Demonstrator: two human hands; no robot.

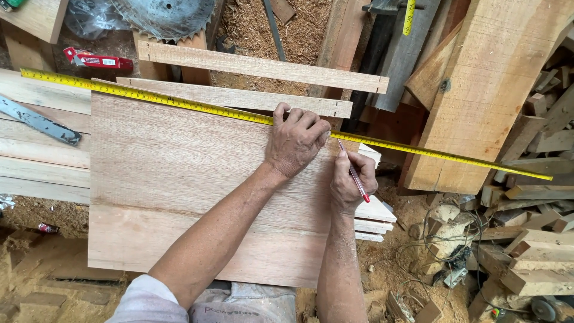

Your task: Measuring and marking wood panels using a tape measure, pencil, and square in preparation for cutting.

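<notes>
– So, what's closest?

– Two bare arms going up from the bottom. They reach over a big flat wood board (179, 197).

– What's the right hand (353, 182) doing?

– It's closed tight on a red pencil (354, 175). The tip points up & sits by the board's right edge, just under the tape.

– And the left hand (295, 142)?

– It lies flat on the board w/ fingers (308, 118) bent. They press down on a yellow tape measure (179, 103). So it's shut on the tape, holding it to the wood.

– Where does the tape go?

– It runs slanted, from far left across the board's top edge, under the left hand, then way out to the right over a pile of wood scraps (532, 239).

– What's past that?

– Two thin wood strips (257, 66), side by side. Then a round saw blade (161, 15), sawdust, & a red cutter knife (95, 60) at the left. A gray metal ruler (39, 122) lies on planks at the left too.
</notes>
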